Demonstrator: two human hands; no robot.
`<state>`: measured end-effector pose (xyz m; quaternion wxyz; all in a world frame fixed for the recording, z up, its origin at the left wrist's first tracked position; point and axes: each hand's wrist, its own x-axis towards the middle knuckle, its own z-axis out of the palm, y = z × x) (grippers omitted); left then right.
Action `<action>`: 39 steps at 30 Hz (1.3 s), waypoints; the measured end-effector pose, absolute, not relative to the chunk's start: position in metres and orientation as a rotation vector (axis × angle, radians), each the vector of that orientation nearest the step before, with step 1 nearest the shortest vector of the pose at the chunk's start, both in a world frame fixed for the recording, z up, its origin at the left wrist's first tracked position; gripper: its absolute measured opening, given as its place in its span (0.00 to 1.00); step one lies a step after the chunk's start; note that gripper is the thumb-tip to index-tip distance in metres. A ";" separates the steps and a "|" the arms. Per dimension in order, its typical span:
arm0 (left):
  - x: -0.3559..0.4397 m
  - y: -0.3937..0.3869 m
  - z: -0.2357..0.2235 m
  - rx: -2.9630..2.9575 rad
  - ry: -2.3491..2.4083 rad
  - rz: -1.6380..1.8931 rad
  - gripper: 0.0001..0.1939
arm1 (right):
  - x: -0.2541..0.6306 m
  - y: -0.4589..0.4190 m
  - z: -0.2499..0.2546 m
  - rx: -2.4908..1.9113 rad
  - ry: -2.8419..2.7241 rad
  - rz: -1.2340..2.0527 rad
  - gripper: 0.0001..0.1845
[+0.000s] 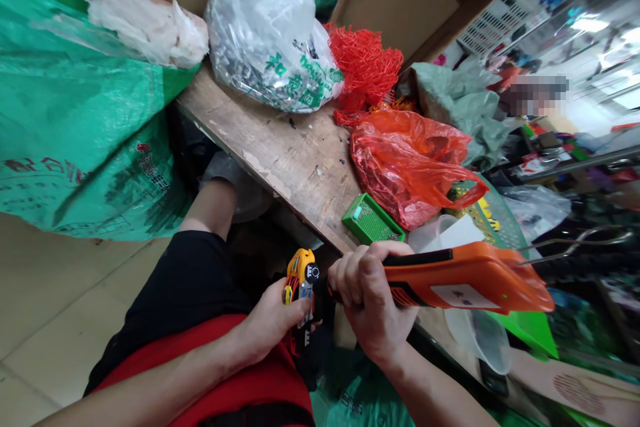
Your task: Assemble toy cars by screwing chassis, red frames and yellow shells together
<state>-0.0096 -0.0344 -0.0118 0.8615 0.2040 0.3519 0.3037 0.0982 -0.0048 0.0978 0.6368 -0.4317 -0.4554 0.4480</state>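
Observation:
My left hand (273, 320) is closed around a small yellow toy car (301, 267) with black wheels, held over my lap. Wrapped round the grip of an orange power screwdriver (465, 278) is my right hand (373, 300). A wire hook is fixed to the tool's far end, and a white label sits on its side. The tool's tip points toward the toy car but is hidden by my fingers and the dark background. Just beyond my right hand stands a green plastic basket (367, 217) with small metal pieces, perhaps screws, in it.
A worn wooden table (280, 147) bears a clear bag of dark parts (273, 40), red netting (365, 57) and a red plastic bag (400, 160). A large green sack (75, 127) stands at left. Clear plastic cups (480, 337) lie at right, near another person's arm (545, 373).

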 end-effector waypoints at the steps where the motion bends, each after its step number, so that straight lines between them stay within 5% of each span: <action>1: -0.010 -0.035 -0.012 0.429 0.740 0.637 0.33 | 0.098 -0.005 0.097 -0.986 -1.036 1.023 0.08; 18: -0.016 -0.022 -0.004 0.458 0.655 0.666 0.30 | 0.132 0.040 0.153 -1.025 -1.002 0.725 0.14; 39: -0.014 -0.015 0.002 0.383 0.822 0.703 0.27 | 0.199 0.122 0.096 -1.027 -0.923 0.436 0.19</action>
